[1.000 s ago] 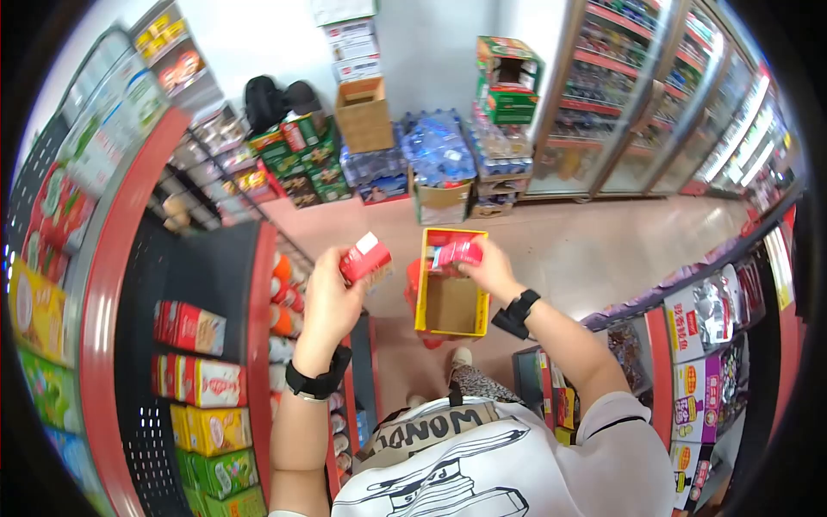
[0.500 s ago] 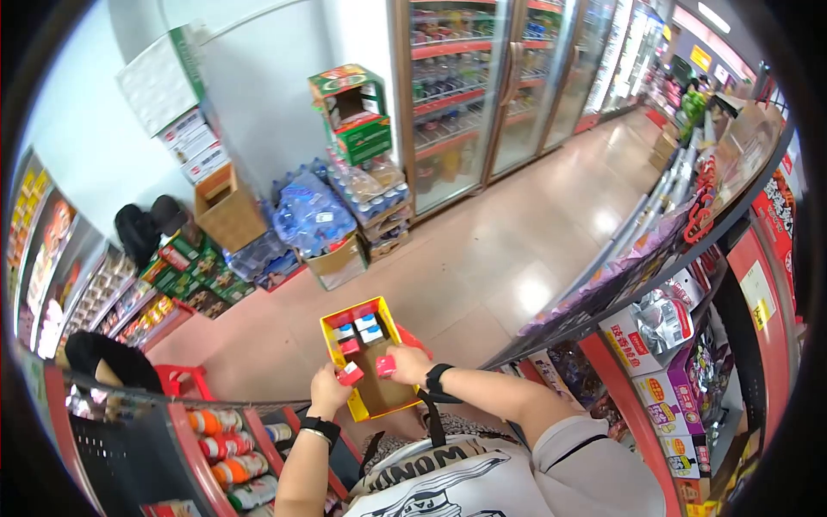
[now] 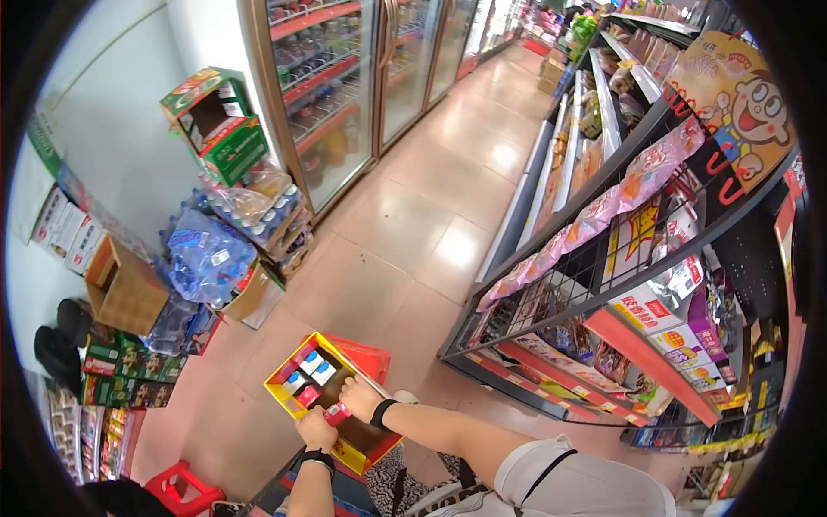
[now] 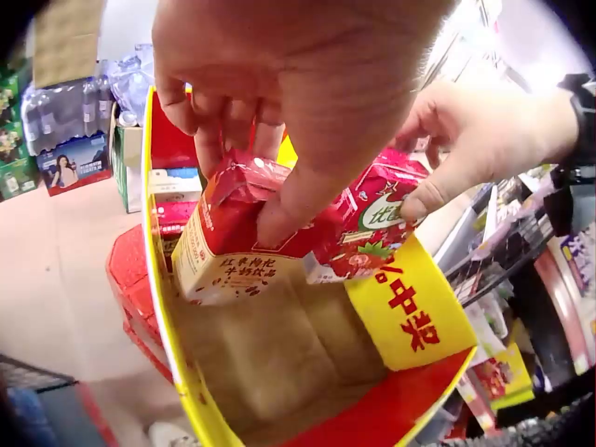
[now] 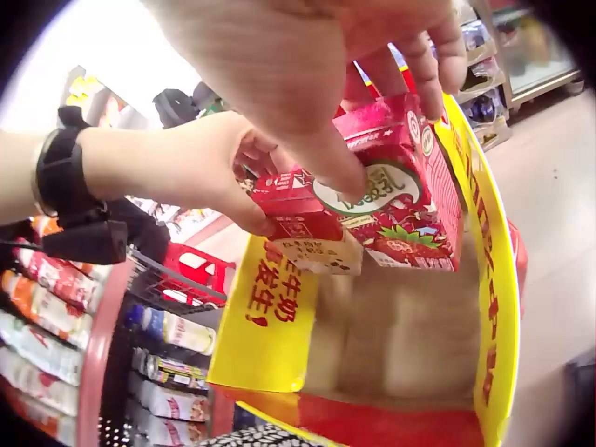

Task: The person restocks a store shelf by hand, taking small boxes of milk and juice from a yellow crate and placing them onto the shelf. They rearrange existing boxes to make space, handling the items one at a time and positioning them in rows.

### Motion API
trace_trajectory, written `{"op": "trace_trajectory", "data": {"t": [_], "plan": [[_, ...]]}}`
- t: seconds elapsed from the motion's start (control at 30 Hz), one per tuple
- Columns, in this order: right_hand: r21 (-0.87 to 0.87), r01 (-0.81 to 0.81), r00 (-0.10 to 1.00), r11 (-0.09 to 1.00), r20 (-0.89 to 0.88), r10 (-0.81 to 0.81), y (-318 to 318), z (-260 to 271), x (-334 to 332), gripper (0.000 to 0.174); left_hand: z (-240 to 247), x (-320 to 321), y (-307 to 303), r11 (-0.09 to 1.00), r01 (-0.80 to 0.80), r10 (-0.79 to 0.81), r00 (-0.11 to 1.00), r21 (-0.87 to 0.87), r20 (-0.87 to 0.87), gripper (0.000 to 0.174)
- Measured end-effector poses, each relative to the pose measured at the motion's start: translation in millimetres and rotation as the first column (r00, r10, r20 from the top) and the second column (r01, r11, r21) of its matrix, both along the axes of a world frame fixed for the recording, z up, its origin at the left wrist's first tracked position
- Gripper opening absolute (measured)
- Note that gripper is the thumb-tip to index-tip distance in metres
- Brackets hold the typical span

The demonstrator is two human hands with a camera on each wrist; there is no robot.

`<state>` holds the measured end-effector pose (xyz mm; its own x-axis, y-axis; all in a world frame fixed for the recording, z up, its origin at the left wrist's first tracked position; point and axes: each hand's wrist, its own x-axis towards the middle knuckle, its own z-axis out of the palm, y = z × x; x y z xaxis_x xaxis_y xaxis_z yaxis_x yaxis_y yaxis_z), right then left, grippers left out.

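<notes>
My left hand (image 4: 307, 102) grips a red and cream drink carton (image 4: 237, 228) from above. Beside it, my right hand (image 5: 279, 74) holds a pinkish-red strawberry drink carton (image 5: 419, 205). In both wrist views the two cartons overlap, low over an open yellow and red cardboard box (image 4: 410, 307). At the box's far end in the head view stand several cartons, among them a white and blue carton (image 3: 323, 371) and a red carton (image 3: 307, 396). Brown bare cardboard shows in the near part of the box.
Something red (image 3: 370, 355) sits under the box, and a red plastic stool (image 3: 183, 489) stands at lower left. Shelves with a wire rack (image 3: 551, 297) rise on the right. Wrapped bottles (image 3: 207, 258) and glass-door fridges (image 3: 336, 103) line the far wall.
The head view has swung right along the aisle. My left hand, earlier left of the box with its carton, has come over the box, and the two hands' cartons are now close together.
</notes>
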<state>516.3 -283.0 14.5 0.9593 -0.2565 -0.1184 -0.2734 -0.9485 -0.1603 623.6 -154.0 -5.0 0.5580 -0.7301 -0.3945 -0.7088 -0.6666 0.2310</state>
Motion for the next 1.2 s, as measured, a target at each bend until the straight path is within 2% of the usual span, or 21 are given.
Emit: {"op": "trace_trajectory", "data": {"t": [0.03,0.13,0.2,0.3,0.37,0.53,0.77,0.83,0.87,0.93,0.97,1.03,1.07,1.1,1.13,1.17,1.2], "plan": [[0.002,0.014,1.000,1.000,-0.011,-0.014,1,-9,5,0.009,-11,2,0,0.999,0.042,-0.042,0.999,0.013,0.028,0.023],[-0.131,-0.115,0.979,0.985,-0.183,0.090,1,-38,21,0.011,-37,1,-3,0.992,0.102,-0.107,0.992,0.071,0.068,0.026],[-0.138,-0.112,0.974,0.984,-0.214,0.081,3,-53,30,0.012,-47,0,-4,0.986,0.137,-0.147,0.984,0.091,0.105,0.032],[-0.172,-0.112,0.965,0.979,-0.254,0.066,5,-70,40,0.013,-60,-2,-3,0.994,0.091,-0.099,0.987,0.065,0.124,0.034],[-0.208,-0.095,0.975,0.974,-0.216,0.049,5,-82,41,0.014,-69,-2,-1,0.995,0.089,-0.093,0.985,0.038,0.146,0.034],[-0.162,-0.057,0.957,0.985,-0.288,0.007,13,-109,46,0.016,-77,1,-7,0.962,0.066,-0.109,0.983,0.264,0.149,0.037],[-0.137,0.026,0.942,0.990,-0.327,-0.070,21,-123,43,0.019,-89,0,-3,0.945,0.069,-0.151,0.958,0.319,0.242,0.031],[-0.128,0.040,0.935,0.991,-0.345,-0.083,23,-126,43,0.023,-92,1,-2,0.941,0.080,-0.165,0.957,0.329,0.239,0.030],[-0.147,0.093,0.948,0.985,-0.290,-0.133,26,-125,42,0.028,-91,0,-2,0.942,0.082,-0.166,0.956,0.326,0.242,0.030],[-0.169,0.147,0.955,0.974,-0.230,-0.184,29,-119,40,0.033,-78,-2,-6,0.936,0.074,-0.126,0.983,0.344,0.131,0.036],[-0.154,0.124,0.954,0.980,-0.254,-0.160,31,-115,39,0.035,-77,-5,-5,0.938,0.073,-0.125,0.983,0.338,0.135,0.036],[-0.149,0.101,0.954,0.984,-0.266,-0.138,33,-100,35,0.037,-87,-11,7,0.979,0.100,-0.154,0.934,0.179,0.322,0.059],[-0.112,0.094,0.960,0.989,-0.253,-0.120,35,-93,30,0.037,-103,-12,13,0.978,0.059,-0.110,0.961,0.200,0.255,0.070],[-0.076,0.087,0.966,0.993,-0.236,-0.103,36,-86,26,0.037,-97,-15,16,0.980,0.057,-0.107,0.958,0.188,0.267,0.070],[-0.032,0.076,0.970,0.997,-0.229,-0.081,36,-82,21,0.037,-81,-18,17,0.994,0.051,-0.068,0.980,0.095,0.187,0.071],[-0.030,0.086,0.991,0.996,-0.103,-0.088,36,-76,12,0.033,-65,-22,17,0.999,0.039,-0.039,0.994,0.000,0.100,0.071],[0.076,0.082,0.993,0.994,-0.093,-0.075,33,-62,5,0.031,-45,-26,15,0.999,-0.001,0.002,1.000,-0.051,0.017,0.069]]}}
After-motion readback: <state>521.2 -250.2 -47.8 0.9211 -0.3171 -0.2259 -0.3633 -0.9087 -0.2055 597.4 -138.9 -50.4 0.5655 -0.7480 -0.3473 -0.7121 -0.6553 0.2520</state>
